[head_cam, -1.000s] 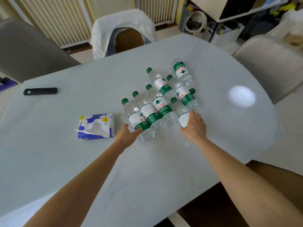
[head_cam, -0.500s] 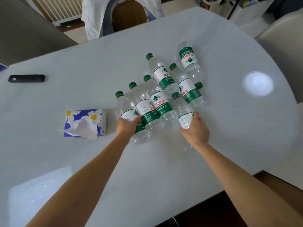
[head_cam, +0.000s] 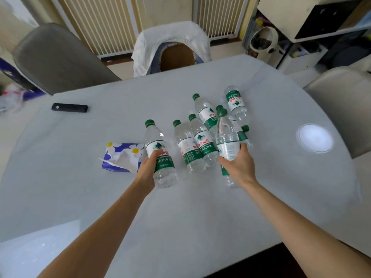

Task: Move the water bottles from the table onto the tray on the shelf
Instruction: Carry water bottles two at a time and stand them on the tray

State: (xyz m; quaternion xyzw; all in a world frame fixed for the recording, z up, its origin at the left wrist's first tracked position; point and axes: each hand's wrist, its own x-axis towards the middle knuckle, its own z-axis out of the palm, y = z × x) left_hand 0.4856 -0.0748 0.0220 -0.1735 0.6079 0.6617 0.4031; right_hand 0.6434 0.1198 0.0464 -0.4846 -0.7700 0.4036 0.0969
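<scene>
Now left hand (head_cam: 147, 167) gripping 1 water bottle (head_cam: 160, 153), right hand (head_cam: 236, 164) clutching another bottle (head_cam: 226, 137)

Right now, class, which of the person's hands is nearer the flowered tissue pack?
Left. The left hand, its grip round a water bottle, is just right of the tissue pack. The right hand, holding another bottle, is beyond the lying bottles.

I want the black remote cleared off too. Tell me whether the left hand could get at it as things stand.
Probably not right now: the left hand already grips a water bottle. The black remote lies in the open on the table, nothing blocking it, but far off to the left.
</scene>
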